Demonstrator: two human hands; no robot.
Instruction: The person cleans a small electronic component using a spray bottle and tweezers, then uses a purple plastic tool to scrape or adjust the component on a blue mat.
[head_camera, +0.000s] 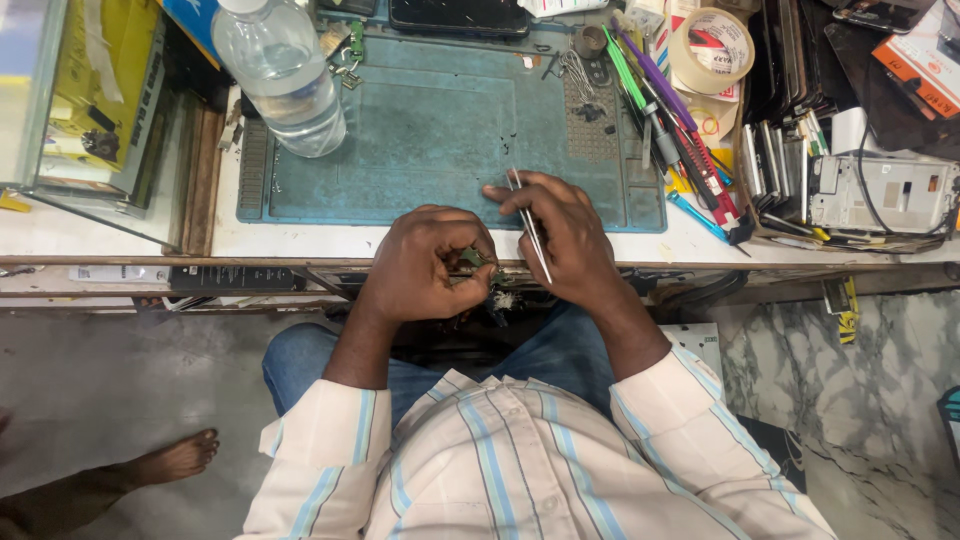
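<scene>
At the near edge of the teal work mat (430, 140), just below its front border, a small dark component (473, 260) is pinched in the curled fingers of the left hand (425, 265). Right of it, slim metal tweezers (528, 225) are clamped in the right hand (570, 235), tips raised over the mat's edge. The work is judged to be under way, since the part is gripped but not yet set down; what is finished cannot be told. On the mat's left corner a clear water bottle (285, 75) is stood. Right of the mat, screwdrivers (670, 120) and a tape roll (712, 48) are crowded on the white bench (300, 240). Below the bench, grey floor (110, 380) is seen.
</scene>
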